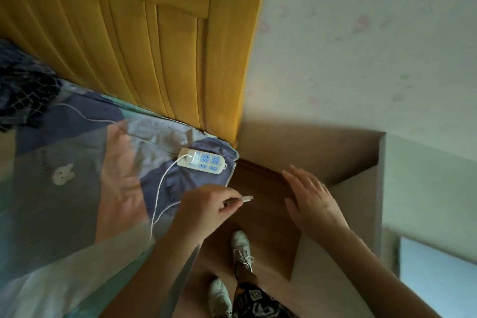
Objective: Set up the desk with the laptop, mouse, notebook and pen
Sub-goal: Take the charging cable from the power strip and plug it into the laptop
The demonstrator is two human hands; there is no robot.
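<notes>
Left hand (206, 210) is pinching the loose end of a white charging cable (158, 193), thumb and fingers closed on it right behind the small white plug (247, 199), which sticks out to the right toward the other hand. Right hand (313, 201) is flat and spread, fingers apart, holding nothing, and seems to hover over or rest on the near edge of a pale bench (343, 248) that runs along the wall; can't tell if it's actually touching. From the left hand the cable loops back down and left, then climbs up to a white charger block plugged into a power strip (204, 162) with blue sockets. That strip lies on the bed (77, 175) just above and left of the left hand, close to the corner of the mattress. Bedding is a patchwork of grey-blue, peach and pale green with a little white bunny on it, and a dark checked cloth (25, 90) is bunched up way off to the far left. A second thin white wire (85, 115) trails across the sheet over there. Behind the bed there's a yellow wooden headboard (144, 46). Below and between the hands you can see brown wood floor and two white sneakers (241, 248). None of the laptop, mouse, notebook or pen shows up anywhere; only the bench's bare pale top is in view, plus something pale blue at the bottom right corner that's too blurry to call.
</notes>
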